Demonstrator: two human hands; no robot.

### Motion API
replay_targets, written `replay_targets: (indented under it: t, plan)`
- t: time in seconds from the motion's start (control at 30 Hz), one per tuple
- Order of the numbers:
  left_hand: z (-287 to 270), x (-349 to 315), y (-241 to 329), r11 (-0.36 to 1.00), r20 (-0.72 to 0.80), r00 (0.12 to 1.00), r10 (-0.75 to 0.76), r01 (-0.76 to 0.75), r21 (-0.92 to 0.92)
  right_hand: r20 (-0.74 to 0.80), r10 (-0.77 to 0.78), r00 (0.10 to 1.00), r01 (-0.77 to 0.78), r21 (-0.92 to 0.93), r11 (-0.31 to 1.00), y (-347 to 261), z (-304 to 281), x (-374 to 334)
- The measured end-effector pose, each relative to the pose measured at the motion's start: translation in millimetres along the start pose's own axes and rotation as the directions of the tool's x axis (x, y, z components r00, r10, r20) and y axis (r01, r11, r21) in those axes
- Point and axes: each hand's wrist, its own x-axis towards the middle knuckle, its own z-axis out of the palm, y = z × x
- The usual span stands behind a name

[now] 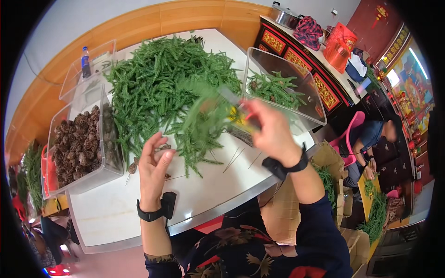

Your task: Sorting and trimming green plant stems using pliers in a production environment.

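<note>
My left hand (155, 169) is raised over the near part of the table, its fingers apart and holding nothing. Small pine cones (133, 167) lie close by it. My right hand (273, 132) is closed on a tool (229, 96) with a grey end and a red part, too smeared by motion for its exact kind. Beside the tool, a green pine sprig (206, 113) is also blurred, and I cannot tell whether the right hand holds it. Behind both hands spreads a large heap of artificial pine sprigs (162, 69). Thin wire stems (233, 160) stick out onto the tabletop.
A clear bin of pine cones (76, 148) stands at the left, near a bottle (85, 62). Another clear bin (315, 111) with sprigs and cones sits at the right. Cardboard boxes (282, 213) stand below the table's right edge. A seated person (371, 139) works farther right.
</note>
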Motion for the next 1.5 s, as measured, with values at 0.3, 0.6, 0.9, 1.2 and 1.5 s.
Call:
replay_targets:
  t: [0.3,0.6,0.9,1.2,1.5]
  plan:
    - [-6.4,5.5,-1.5,0.998,-0.059,0.997,-0.042,0.044,0.034,-0.302,0.152,0.941,-0.26,-0.362,0.895,95.9,-59.5,30.1]
    - [-16.7,13.0,9.9,0.999,-0.244,0.969,-0.03,0.033,0.008,-0.034,0.072,0.997,-0.07,0.06,0.996,22.4,-6.5,-13.0]
    - [-52.4,8.4,15.9,0.893,-0.071,0.99,-0.12,0.139,0.429,0.428,-0.202,0.881,0.177,0.097,0.979,-17.1,93.2,-6.8]
    - [-37.0,-4.5,7.5,0.304,0.411,0.91,-0.052,-0.378,0.875,0.319,-0.13,0.939,0.111,0.078,0.991,6.0,109.1,-3.5]
    - [-36.1,3.6,36.1,0.966,0.031,0.998,-0.05,0.056,-0.251,0.467,-0.283,0.838,0.193,0.231,0.953,13.0,89.4,-10.4]
